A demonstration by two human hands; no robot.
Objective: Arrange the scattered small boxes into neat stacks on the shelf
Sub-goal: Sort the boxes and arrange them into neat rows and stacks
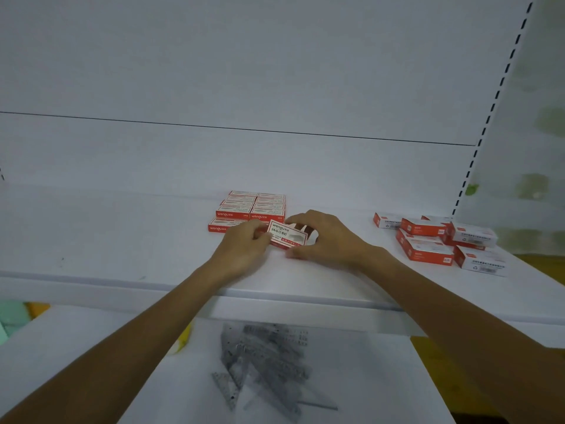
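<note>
box (286, 235) mid-frame (tilted) | left hand (244, 244) fingers pinch its left end | right hand (324, 237) fingers curl round right end | neat stacks (252, 208) just behind

both hands (244, 244) (324, 237) hold one small box (286, 235) beside the stacks (250, 209)

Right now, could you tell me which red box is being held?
The box before the neat stack, gripped by left hand and right hand; all others lie untouched.

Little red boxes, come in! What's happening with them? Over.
Left hand and right hand hold one box. Neat stack just behind. Scattered boxes waiting, right side. Nothing blocking.
</note>
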